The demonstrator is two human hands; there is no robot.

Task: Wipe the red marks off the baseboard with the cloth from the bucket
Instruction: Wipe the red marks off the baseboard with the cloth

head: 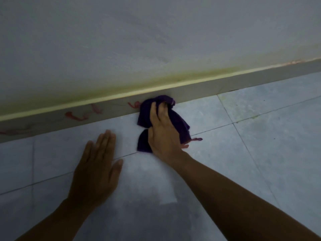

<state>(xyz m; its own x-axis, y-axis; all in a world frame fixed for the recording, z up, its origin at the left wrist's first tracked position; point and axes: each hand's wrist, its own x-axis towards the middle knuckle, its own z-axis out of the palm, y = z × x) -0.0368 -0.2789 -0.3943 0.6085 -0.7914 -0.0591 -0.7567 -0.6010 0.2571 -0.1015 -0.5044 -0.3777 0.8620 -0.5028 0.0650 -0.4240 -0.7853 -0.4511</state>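
A grey baseboard (217, 87) runs along the foot of the wall, rising from lower left to upper right. Red marks (78, 116) streak its left half, with one scribble just left of the cloth and faint smears at the far left edge. My right hand (163, 129) grips a dark purple cloth (178, 120) and presses its bunched top against the baseboard. The cloth's lower part trails on the floor. My left hand (97, 169) lies flat on the floor tiles, fingers together, holding nothing. The bucket is not in view.
Pale blue floor tiles (260, 136) with thin grout lines spread under both arms. A small red smear (197, 139) lies on the floor beside the cloth. The wall (156, 40) above the baseboard is white with a yellow-green stain along its bottom.
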